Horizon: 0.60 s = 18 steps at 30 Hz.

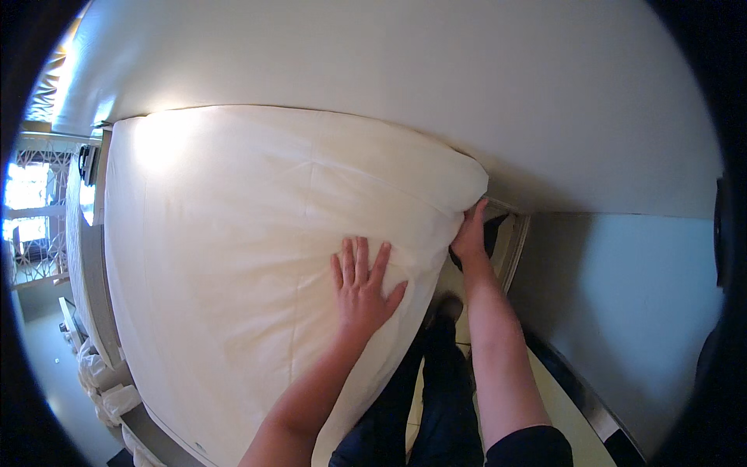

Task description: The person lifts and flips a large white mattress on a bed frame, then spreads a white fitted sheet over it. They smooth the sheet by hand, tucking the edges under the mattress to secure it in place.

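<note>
A mattress in a white fitted sheet (233, 233) spreads before me, its cloth creased in the middle and drawn around the near right corner. My left hand (363, 295) lies flat on the sheet with its fingers spread, holding nothing. At that near right corner my right hand (468, 236) reaches against the edge of the covered mattress. One digit points up beside the corner, while the other fingers are hidden by the sheet and mattress, so their grip does not show.
A pale wall (408, 64) runs along the mattress's far side, and a blue-lit wall surface (648, 262) stands to the right. Dark objects (495, 233) lie on the floor by the corner. White bags (119, 400) and a window with a patterned grille (35, 204) are at left.
</note>
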{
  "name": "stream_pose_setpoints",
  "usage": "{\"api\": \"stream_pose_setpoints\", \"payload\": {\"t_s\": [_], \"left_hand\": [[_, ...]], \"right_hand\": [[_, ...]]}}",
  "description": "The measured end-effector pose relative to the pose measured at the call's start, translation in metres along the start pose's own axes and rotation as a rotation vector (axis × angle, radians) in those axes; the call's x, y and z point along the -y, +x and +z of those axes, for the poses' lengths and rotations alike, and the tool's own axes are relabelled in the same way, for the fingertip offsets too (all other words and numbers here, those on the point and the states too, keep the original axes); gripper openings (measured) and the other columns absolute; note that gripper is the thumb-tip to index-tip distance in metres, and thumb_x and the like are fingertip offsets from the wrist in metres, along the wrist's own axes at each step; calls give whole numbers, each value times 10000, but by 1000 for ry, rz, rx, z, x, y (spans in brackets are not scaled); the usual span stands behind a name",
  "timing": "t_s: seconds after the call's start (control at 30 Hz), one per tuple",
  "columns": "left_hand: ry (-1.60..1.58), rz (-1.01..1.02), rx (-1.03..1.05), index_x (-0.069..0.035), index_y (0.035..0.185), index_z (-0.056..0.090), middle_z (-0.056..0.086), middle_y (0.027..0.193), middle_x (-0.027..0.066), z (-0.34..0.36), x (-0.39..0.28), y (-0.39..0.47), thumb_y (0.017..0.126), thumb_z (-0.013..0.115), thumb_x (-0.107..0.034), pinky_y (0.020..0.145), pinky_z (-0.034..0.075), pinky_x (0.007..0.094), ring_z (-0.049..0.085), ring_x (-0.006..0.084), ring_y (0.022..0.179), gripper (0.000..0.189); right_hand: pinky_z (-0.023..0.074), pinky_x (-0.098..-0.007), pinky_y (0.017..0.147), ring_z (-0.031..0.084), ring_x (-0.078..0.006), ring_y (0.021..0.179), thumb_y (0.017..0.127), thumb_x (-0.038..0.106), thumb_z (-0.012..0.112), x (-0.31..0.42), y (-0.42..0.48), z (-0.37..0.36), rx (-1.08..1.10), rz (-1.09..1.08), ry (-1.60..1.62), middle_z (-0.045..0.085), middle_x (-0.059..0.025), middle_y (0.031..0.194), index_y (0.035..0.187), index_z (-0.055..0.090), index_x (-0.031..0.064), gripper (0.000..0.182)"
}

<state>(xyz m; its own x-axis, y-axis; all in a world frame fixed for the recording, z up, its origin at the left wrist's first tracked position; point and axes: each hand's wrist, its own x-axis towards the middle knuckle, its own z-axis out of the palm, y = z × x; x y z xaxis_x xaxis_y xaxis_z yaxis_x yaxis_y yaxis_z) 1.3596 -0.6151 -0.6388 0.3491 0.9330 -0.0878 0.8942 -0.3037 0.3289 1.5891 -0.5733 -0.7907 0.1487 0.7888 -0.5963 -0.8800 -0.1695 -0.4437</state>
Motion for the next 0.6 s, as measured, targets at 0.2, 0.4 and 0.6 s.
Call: {"api": "stream_pose_setpoints", "payload": {"t_s": [0.2,0.4,0.6], "left_hand": [[-46,126,-141,-151,1356,433,274,1454,203,2,-9,88,746,674,-394,1082,165,550,217,396,1356,700],[-282,225,-61,-70,1205,570,399,1406,126,-2,-10,109,777,666,-281,1085,155,548,252,387,1349,486],[-49,125,-108,-172,1341,461,243,1491,126,3,-24,119,758,655,-324,1090,148,539,189,376,1373,632]], "right_hand": [[363,-452,997,432,-279,1208,849,619,488,37,36,26,-231,-23,-467,414,-138,1366,1371,353,54,781],[414,-385,932,539,-309,1060,854,528,560,89,32,-23,-506,-416,-1004,568,-183,1162,1252,471,-39,699],[275,-367,1052,371,-265,1268,890,613,414,54,26,-48,-210,-118,-79,412,-104,1374,1373,352,45,749]]}}
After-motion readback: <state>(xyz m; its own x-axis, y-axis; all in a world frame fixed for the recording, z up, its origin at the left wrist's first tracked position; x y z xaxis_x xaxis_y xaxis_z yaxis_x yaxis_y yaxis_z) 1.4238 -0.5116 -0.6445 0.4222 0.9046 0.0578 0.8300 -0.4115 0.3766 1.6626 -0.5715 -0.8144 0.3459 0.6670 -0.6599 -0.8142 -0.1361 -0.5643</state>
